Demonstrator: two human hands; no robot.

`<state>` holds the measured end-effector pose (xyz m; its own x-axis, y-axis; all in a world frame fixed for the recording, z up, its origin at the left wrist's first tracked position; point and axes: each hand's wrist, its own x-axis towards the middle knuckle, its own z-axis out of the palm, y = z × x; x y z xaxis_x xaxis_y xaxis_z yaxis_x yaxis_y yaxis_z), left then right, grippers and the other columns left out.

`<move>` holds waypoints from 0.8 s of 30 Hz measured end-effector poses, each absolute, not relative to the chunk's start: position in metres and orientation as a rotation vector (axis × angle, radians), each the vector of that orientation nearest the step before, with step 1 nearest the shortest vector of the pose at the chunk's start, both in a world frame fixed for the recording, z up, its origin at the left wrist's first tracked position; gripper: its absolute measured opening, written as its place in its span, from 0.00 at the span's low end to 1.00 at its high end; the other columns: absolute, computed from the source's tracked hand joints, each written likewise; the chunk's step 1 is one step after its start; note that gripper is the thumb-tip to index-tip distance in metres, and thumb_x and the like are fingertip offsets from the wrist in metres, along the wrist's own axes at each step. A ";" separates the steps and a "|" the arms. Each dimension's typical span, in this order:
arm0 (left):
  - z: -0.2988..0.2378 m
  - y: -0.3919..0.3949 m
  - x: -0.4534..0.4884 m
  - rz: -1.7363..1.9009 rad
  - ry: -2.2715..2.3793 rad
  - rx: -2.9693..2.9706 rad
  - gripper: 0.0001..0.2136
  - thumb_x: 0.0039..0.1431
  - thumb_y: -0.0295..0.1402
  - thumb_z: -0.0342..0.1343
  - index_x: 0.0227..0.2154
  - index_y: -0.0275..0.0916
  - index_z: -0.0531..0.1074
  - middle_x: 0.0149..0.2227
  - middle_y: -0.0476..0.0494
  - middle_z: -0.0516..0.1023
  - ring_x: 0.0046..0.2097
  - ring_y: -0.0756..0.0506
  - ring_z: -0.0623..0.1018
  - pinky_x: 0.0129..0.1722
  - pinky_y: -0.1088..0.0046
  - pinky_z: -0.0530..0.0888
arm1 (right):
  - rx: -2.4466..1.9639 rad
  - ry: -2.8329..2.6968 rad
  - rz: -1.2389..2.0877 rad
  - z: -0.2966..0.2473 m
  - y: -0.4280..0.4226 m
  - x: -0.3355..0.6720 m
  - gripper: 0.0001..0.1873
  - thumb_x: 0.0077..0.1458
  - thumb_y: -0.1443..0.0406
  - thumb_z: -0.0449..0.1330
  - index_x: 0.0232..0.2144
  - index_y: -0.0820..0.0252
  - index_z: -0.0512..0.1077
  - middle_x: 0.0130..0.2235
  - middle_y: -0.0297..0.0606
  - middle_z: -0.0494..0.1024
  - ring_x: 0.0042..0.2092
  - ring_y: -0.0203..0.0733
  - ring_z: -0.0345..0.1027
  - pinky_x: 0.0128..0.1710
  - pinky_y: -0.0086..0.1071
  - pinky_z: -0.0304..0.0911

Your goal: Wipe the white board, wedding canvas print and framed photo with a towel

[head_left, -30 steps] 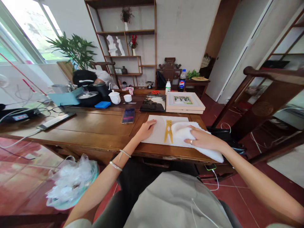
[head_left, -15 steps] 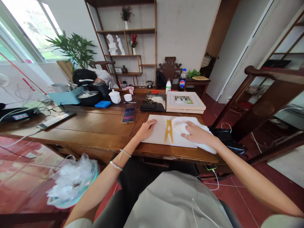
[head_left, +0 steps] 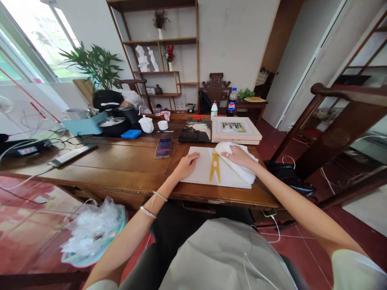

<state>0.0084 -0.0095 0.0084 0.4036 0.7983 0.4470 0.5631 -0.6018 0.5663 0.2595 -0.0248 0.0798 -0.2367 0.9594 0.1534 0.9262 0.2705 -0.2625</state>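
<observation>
Our right hand (head_left: 239, 156) lies over the white cloth (head_left: 242, 171), right on the white board (head_left: 198, 174) — pinching or not, we can't tell. Our left hand (head_left: 185, 166), loosely spread, rests opposite, probably for steadying, with the yellow figure (head_left: 215, 164) between.

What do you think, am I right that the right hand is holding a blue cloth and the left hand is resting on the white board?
Not quite: the cloth is white, not blue, as the head view shows. The right hand is holding it, and the left hand is resting on the white board.
</observation>
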 end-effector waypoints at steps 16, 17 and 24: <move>0.009 -0.009 0.008 1.015 1.184 2.372 0.17 0.58 0.27 0.43 0.47 0.33 0.72 0.53 0.40 0.72 0.57 0.44 0.69 0.59 0.63 0.63 | -0.882 -2.814 0.010 0.092 -0.109 0.229 0.10 0.55 0.68 0.55 0.31 0.66 0.75 0.49 0.50 0.72 0.56 0.50 0.58 0.56 0.37 0.52; 0.009 -0.010 0.008 1.019 1.183 2.370 0.17 0.58 0.27 0.43 0.47 0.33 0.72 0.53 0.40 0.72 0.57 0.44 0.69 0.59 0.63 0.63 | -0.893 -2.811 0.020 0.092 -0.113 0.229 0.10 0.56 0.67 0.54 0.32 0.66 0.75 0.49 0.50 0.72 0.56 0.50 0.58 0.56 0.37 0.52; 0.009 -0.011 0.008 1.016 1.184 2.355 0.17 0.58 0.27 0.44 0.48 0.35 0.71 0.53 0.42 0.71 0.57 0.45 0.69 0.59 0.63 0.62 | -1.360 -2.659 0.062 0.081 -0.061 0.232 0.21 0.60 0.55 0.49 0.36 0.67 0.72 0.46 0.54 0.73 0.47 0.52 0.66 0.47 0.39 0.58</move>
<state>0.0079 -0.0106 0.0090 0.4054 0.7933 0.4542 0.5694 -0.6078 0.5535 0.2320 -0.0611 0.0811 -0.5761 0.8088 0.1181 0.8024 0.5872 -0.1069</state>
